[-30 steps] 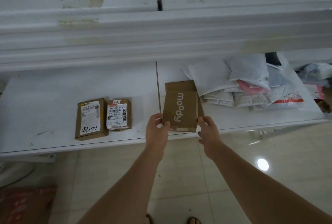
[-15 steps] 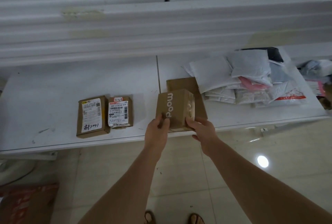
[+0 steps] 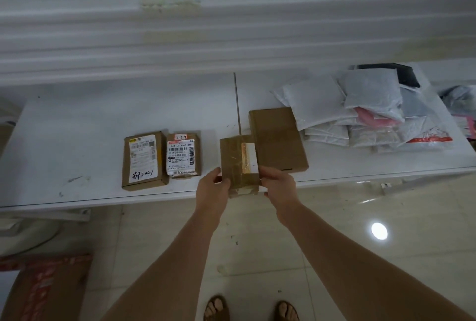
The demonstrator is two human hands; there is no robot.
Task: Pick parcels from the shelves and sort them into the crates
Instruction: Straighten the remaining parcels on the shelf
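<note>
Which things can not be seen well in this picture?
- Label on the held box, head view: too blurred to read.
- Crates: none in view.
- Brown box behind: near corner hidden by the held box.
- Mailer pile: lower bags covered by upper ones.
- Left hand, right hand: fingertips hidden behind the box.

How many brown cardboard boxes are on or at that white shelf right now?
4. Two labelled ones lie side by side at left: the larger box and the smaller box. Both hands hold the taped box. The plain box lies behind it. The mailer pile may hide more.
</note>
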